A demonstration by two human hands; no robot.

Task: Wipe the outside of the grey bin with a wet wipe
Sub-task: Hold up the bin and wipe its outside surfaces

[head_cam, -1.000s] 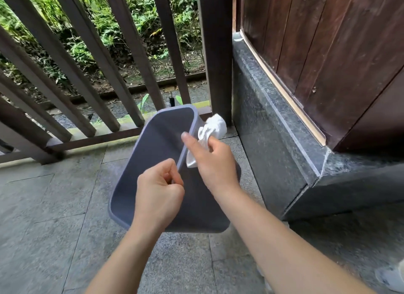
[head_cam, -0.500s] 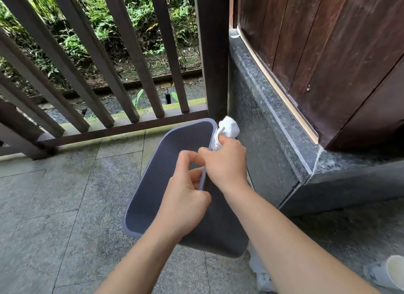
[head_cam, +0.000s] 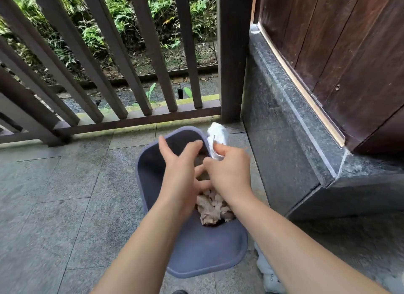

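House porch, stone-tiled floor [head_cam: 54,206], wooden railing [head_cam: 135,118], plank door [head_cam: 349,64], greenery beyond

Floor: I saw grey stone tiles [head_cam: 54,206] | Ahead: dark wooden railing [head_cam: 140,59] with slanting balusters, green plants [head_cam: 157,9] behind in daylight | Right: I noted a dark granite ledge [head_cam: 290,123] under reddish-brown wooden panelling [head_cam: 349,53] | Post [head_cam: 232,53] at ledge's corner.

My left hand [head_cam: 178,173] and right hand [head_cam: 229,173] are bare, with no gloves, rings or watch. Both forearms are uncovered as far back from my grip as shows. Below my right forearm, a pale grey shoe [head_cam: 270,276] covers my foot.
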